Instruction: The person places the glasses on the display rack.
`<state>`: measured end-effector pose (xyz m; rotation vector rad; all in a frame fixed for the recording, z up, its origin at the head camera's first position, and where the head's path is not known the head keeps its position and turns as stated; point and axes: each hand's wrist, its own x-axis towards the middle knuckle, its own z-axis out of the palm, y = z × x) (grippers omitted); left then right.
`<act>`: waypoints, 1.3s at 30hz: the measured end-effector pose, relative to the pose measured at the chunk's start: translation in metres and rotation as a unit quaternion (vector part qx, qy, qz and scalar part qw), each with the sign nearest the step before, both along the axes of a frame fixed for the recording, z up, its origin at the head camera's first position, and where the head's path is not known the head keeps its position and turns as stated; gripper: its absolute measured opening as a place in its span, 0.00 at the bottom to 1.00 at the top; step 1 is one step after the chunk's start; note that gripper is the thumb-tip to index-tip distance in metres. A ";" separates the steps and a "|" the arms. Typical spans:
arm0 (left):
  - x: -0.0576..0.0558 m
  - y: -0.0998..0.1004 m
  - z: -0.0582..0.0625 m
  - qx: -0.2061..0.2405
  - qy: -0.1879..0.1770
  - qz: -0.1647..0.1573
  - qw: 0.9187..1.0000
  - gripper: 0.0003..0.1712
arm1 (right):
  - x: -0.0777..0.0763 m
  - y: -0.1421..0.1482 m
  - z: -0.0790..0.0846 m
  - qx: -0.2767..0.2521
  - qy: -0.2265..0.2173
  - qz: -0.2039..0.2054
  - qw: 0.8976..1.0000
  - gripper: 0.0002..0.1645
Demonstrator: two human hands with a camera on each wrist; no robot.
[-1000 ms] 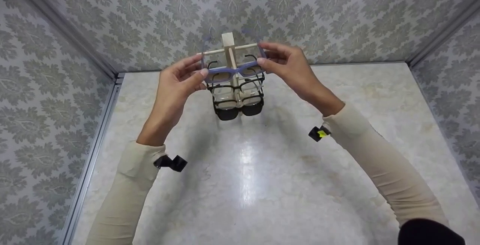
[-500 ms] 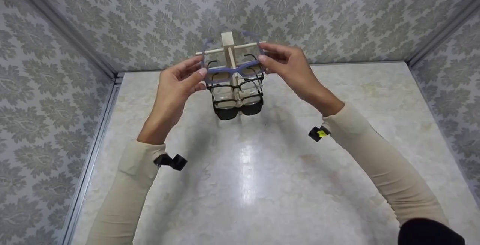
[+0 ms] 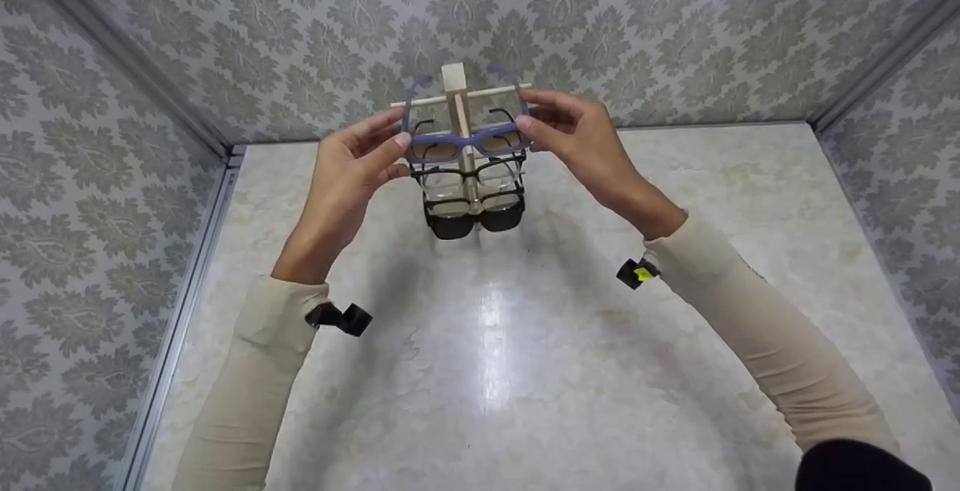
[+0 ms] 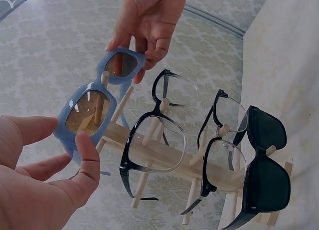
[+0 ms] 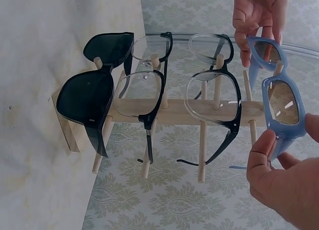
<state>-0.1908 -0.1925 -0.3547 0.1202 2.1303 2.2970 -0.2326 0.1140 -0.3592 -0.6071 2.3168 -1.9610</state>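
Blue-framed sunglasses (image 3: pixel 469 141) with brown lenses are at the top of a wooden eyewear stand (image 3: pixel 454 78), temples unfolded toward the back wall. My left hand (image 3: pixel 346 176) pinches their left side between thumb and fingers. On the opposite side, my right hand (image 3: pixel 589 138) grips the frame near the hinge. In the left wrist view the bridge of the blue sunglasses (image 4: pixel 95 84) is by the tip of the uppermost front peg; whether it bears weight there I cannot tell. The temples pass close to the top crossbar (image 3: pixel 427 102).
Below hang black-and-clear eyeglasses (image 4: pixel 130 140), a second similar pair (image 4: pixel 205 175) and black sunglasses (image 4: pixel 269 180) with dark lenses. The stand is on a pale marbled table (image 3: pixel 487 341), close to the patterned back wall (image 3: pixel 637 33). Patterned side walls flank it.
Both hands stay almost in place on the blue sunglasses, with only a slight shift. The right end of the top crossbar, hidden a second ago, now shows past the temple.
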 end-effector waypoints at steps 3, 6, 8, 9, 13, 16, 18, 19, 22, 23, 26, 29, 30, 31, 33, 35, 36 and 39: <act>0.001 -0.001 -0.001 -0.010 0.013 0.001 1.000 0.29 | 0.001 0.002 0.000 0.003 -0.009 -0.004 1.000 0.31; 0.004 -0.004 -0.004 -0.019 0.040 0.015 0.999 0.31 | 0.004 0.007 -0.001 0.008 -0.014 -0.016 1.000 0.36; 0.007 -0.008 -0.006 -0.029 0.058 0.028 0.998 0.31 | 0.008 0.011 -0.001 0.010 -0.013 -0.027 1.000 0.37; 0.009 -0.010 -0.006 -0.033 0.066 0.036 0.997 0.31 | 0.009 0.014 -0.001 0.011 -0.010 -0.032 0.999 0.37; 0.017 -0.017 -0.011 -0.055 0.078 0.053 0.994 0.30 | 0.017 0.025 -0.003 0.012 0.002 -0.048 0.999 0.34; 0.022 -0.019 -0.014 -0.067 0.077 0.057 0.993 0.30 | 0.021 0.032 -0.007 0.012 0.013 -0.054 0.998 0.32; 0.025 -0.020 -0.016 -0.079 0.076 0.058 0.992 0.29 | 0.024 0.036 -0.011 0.010 0.018 -0.056 0.998 0.31; 0.026 -0.020 -0.017 -0.084 0.076 0.059 0.992 0.29 | 0.025 0.038 -0.012 0.009 0.020 -0.056 0.998 0.30; 0.030 -0.020 -0.021 -0.094 0.083 0.058 0.990 0.28 | 0.029 0.043 -0.017 0.006 0.016 -0.058 0.998 0.29; 0.031 -0.020 -0.022 -0.095 0.085 0.056 0.990 0.28 | 0.031 0.045 -0.018 0.005 0.013 -0.058 0.998 0.29; 0.036 -0.019 -0.027 -0.101 0.092 0.052 0.989 0.26 | 0.036 0.049 -0.022 0.003 0.008 -0.059 0.998 0.28; 0.042 -0.019 -0.033 -0.108 0.091 0.050 0.989 0.25 | 0.041 0.055 -0.027 0.000 0.004 -0.060 0.998 0.27; 0.044 -0.018 -0.035 -0.110 0.089 0.049 0.989 0.25 | 0.043 0.057 -0.029 -0.001 0.003 -0.060 0.998 0.27; 0.046 -0.018 -0.038 -0.112 0.087 0.048 0.989 0.25 | 0.045 0.058 -0.030 -0.001 0.002 -0.061 0.998 0.27; 0.049 -0.017 -0.042 -0.120 0.083 0.047 0.988 0.24 | 0.047 0.062 -0.033 0.001 -0.001 -0.060 0.998 0.27; 0.053 -0.017 -0.046 -0.124 0.078 0.045 0.988 0.24 | 0.050 0.066 -0.036 0.001 -0.004 -0.060 0.998 0.27; 0.055 -0.017 -0.048 -0.125 0.076 0.045 0.988 0.24 | 0.052 0.068 -0.038 0.002 -0.004 -0.061 0.998 0.27; 0.059 -0.018 -0.055 -0.121 0.072 0.045 0.989 0.24 | 0.056 0.073 -0.044 -0.002 -0.006 -0.062 0.998 0.26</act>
